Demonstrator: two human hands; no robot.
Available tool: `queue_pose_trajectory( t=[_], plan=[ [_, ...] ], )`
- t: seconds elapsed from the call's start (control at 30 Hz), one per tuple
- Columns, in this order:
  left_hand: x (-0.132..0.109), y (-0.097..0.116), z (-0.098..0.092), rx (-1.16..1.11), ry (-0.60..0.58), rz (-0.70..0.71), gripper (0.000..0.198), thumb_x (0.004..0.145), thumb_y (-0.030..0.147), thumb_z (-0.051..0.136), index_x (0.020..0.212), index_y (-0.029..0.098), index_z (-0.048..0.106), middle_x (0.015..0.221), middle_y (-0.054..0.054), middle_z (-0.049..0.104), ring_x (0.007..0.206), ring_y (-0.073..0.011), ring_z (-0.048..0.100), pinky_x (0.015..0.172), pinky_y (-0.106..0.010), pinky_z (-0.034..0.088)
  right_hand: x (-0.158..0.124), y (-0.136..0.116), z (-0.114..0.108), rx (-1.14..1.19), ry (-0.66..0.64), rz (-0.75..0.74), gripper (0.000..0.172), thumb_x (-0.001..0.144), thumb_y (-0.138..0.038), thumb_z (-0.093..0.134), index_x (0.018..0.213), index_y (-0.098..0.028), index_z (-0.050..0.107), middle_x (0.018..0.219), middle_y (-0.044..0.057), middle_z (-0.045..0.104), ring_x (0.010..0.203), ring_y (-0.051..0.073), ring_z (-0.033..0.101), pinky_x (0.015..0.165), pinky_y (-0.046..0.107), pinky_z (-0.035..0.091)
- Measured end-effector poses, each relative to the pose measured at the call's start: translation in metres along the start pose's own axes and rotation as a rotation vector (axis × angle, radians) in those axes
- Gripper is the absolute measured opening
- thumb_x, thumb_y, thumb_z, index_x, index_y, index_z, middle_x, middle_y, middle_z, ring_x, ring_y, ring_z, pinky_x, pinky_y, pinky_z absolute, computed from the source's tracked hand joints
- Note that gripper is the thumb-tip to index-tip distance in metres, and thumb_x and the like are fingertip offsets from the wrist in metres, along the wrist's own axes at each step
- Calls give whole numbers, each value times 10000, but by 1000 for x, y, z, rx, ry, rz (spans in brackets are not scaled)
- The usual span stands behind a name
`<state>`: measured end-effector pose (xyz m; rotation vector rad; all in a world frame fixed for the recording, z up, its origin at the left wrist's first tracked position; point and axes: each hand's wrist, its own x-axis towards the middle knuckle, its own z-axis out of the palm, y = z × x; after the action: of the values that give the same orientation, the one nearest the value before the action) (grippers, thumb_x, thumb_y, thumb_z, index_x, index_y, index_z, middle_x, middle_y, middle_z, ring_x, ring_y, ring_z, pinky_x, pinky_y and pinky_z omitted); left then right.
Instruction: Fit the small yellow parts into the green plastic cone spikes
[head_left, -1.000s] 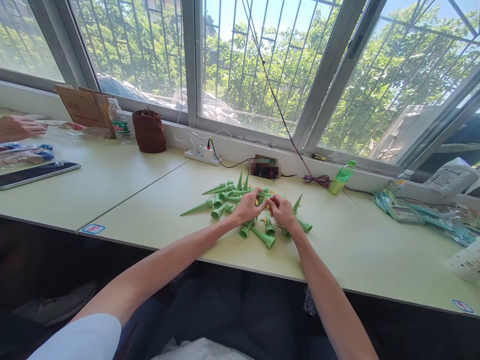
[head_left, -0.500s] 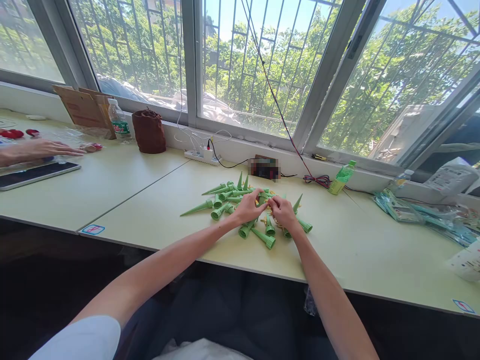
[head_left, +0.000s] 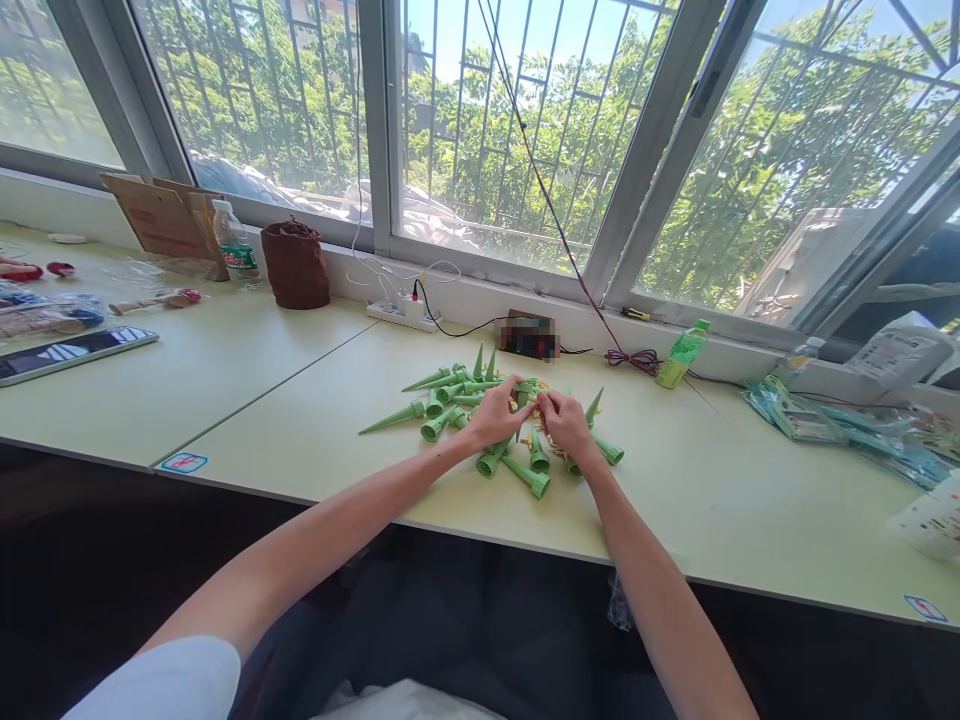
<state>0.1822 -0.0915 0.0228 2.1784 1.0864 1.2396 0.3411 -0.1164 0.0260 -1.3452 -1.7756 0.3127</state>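
Green plastic cones with ribbed collars lie in a loose pile on the pale table, a few of them standing point up. My left hand is closed round a green cone at the pile's middle. Right beside it, my right hand pinches something small at the cone's side; the fingers hide most of it. Small yellow pieces show among the cones. In front of my hands lie more cones, their open ends toward me.
Behind the pile are a dark device, a power strip and a green bottle. A brown bag and tablet are left; plastic packets lie right.
Another person's hand, seen over the tablet at the far left, has left the view. The view has shifted slightly; my two hands have barely moved.
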Motion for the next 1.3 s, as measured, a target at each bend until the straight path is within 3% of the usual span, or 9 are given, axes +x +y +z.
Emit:
queue_pose_trajectory(
  t=[0.17,0.77,1.3],
  plan=[
    [0,2,-1,-4,-2,-19,388,784,364,622,1104,166,531,771,1,568,565,-108,502,569,-234,402,-1,-4,-1,111,-17,1,269,891,-444,451,774,-211,518,585,11,578,534,170,517,561,281,382],
    [-2,0,0,-13,-51,1,474,789,460,624,1155,170,537,730,2,587,584,-141,563,577,-249,428,0,1,-1,-89,37,-22,382,930,-401,372,593,-229,322,530,-7,436,523,151,352,532,291,253],
    [0,-1,-2,-33,-52,11,473,744,382,671,1152,182,539,759,17,552,550,-103,528,580,-229,430,1,4,1,-61,27,-23,422,936,-445,352,589,-217,427,554,14,521,539,156,418,545,289,291]
  ],
)
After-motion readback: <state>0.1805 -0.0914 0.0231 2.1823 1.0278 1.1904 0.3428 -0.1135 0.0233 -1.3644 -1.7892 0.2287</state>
